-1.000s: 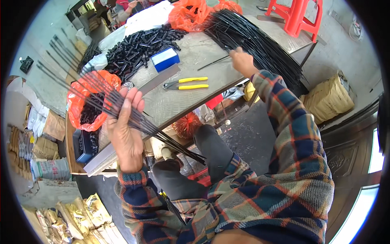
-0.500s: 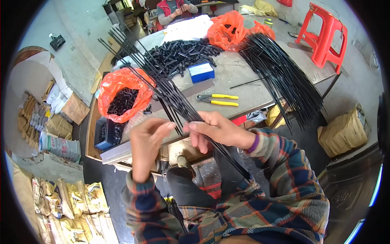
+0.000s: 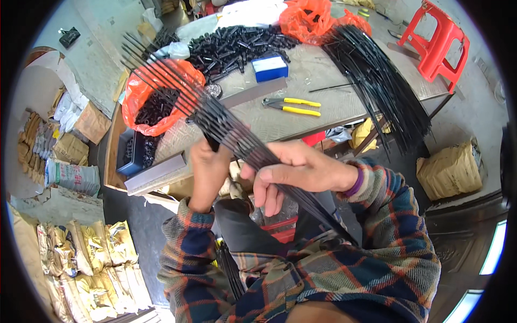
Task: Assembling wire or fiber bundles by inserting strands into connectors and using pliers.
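Note:
A bundle of long thin black rods [image 3: 229, 129] slants from the upper left down toward my lap, its far ends fanned out and blurred. My right hand [image 3: 304, 169] is closed round its lower part, thumb on top. My left hand [image 3: 207, 167] is just under and left of the rods, its fingers partly hidden by them. Something short and black [image 3: 211, 142] shows at the top of that hand, too blurred to name. Beyond the bundle, end cutters with yellow handles [image 3: 293, 106] lie on the table [image 3: 334, 110].
A heap of short black tubes [image 3: 237, 46] lies behind a blue box [image 3: 270, 69]. An orange bag [image 3: 137, 116] of small black parts and a blue bin [image 3: 132, 156] stand left. More black rods [image 3: 382, 81] overhang the table's right edge near a red stool [image 3: 439, 46].
My left hand has moved right, to beneath the rods, from open space beside them. The rods' far ends have spread apart. The view has tipped lower, and the person across the table is mostly out of sight.

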Demonstrator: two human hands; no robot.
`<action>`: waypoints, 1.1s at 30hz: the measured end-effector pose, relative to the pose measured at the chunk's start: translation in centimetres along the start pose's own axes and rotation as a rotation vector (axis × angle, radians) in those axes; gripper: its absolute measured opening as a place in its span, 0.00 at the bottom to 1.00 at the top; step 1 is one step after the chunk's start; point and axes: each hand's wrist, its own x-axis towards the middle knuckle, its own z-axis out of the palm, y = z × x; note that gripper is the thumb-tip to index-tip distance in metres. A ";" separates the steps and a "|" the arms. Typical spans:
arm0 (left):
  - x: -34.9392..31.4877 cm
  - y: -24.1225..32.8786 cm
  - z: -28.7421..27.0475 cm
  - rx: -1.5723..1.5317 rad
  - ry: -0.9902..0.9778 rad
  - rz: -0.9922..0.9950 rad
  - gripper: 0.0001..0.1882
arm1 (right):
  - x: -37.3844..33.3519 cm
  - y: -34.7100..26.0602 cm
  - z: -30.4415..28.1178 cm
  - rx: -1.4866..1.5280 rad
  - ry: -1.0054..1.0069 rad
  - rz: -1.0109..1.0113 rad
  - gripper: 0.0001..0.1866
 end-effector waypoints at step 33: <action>4.3 -12.0 -2.5 1.188 -0.509 0.376 0.42 | 5.3 21.2 -14.8 -1.297 0.241 -0.095 0.14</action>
